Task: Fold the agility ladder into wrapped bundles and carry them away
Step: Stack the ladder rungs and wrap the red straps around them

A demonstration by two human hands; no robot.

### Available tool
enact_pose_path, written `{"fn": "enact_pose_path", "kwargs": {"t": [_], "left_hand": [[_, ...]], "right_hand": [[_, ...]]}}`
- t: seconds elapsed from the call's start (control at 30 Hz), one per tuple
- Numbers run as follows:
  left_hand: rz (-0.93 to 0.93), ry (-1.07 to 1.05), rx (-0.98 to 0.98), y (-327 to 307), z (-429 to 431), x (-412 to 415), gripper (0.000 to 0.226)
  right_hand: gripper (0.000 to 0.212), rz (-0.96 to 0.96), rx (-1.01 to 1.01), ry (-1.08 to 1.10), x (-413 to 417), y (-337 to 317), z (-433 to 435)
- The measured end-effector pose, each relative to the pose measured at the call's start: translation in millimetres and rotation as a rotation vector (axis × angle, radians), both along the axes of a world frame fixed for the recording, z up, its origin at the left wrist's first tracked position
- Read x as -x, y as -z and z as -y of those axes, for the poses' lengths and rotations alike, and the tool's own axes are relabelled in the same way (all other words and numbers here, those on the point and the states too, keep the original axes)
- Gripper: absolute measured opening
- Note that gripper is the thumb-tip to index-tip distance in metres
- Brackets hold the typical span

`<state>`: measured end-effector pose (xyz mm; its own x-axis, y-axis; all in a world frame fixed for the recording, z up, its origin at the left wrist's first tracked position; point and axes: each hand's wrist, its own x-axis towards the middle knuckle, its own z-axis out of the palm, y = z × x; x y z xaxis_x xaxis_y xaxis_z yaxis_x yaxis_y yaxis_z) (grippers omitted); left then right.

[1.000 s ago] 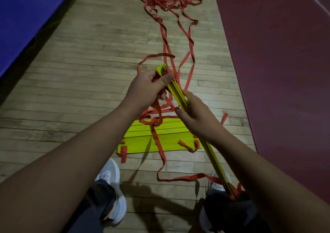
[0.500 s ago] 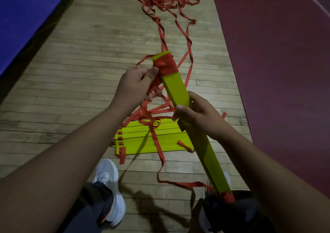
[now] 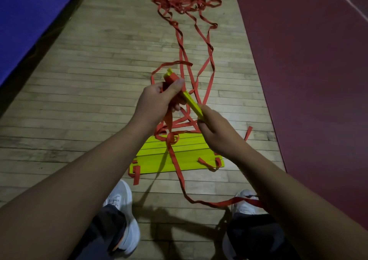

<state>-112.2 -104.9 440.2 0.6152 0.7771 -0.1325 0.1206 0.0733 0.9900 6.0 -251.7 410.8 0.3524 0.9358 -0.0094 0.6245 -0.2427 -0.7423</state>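
Pinching red webbing strap point(image 3: 174, 77) onto the top of a slim stack of flat yellow plastic rungs point(image 3: 192, 103) with the left hand point(image 3: 159, 98), gripping mid-stack with the right hand point(image 3: 217, 132). Looks mid-wrap; probably needs another snug turn, feeding slack off the wooden floor point(image 3: 99, 80).

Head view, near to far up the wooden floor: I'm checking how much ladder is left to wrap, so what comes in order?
White shoes, flat stack of yellow rungs, yellow bundle held by left hand and right hand, loose red straps, tangled heap of red strap.
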Motion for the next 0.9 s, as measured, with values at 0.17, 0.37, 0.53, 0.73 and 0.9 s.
{"fn": "enact_pose_path", "kwargs": {"t": [0.17, 0.37, 0.53, 0.73, 0.9], "left_hand": [[0.104, -0.034, 0.111, -5, -2, -1, 0.024], [0.155, -0.068, 0.117, -5, -5, -1, 0.026], [0.037, -0.025, -0.150, 1, -17, 3, 0.018], [-0.080, -0.064, -0.259, 7, -16, 5, 0.026], [-0.120, -0.113, -0.150, 10, -3, 0, 0.026]], "right_hand": [[0.042, -0.125, 0.096, 0.069, -15, -5, 3], [0.029, -0.190, 0.119, 0.051, -21, -13, 7], [0.015, -0.579, 0.046, 0.099, -22, -15, 13], [0.014, -0.414, 0.002, 0.136, -24, -12, 10], [0.011, 0.016, -0.019, 0.107, -17, 3, 8]]}}
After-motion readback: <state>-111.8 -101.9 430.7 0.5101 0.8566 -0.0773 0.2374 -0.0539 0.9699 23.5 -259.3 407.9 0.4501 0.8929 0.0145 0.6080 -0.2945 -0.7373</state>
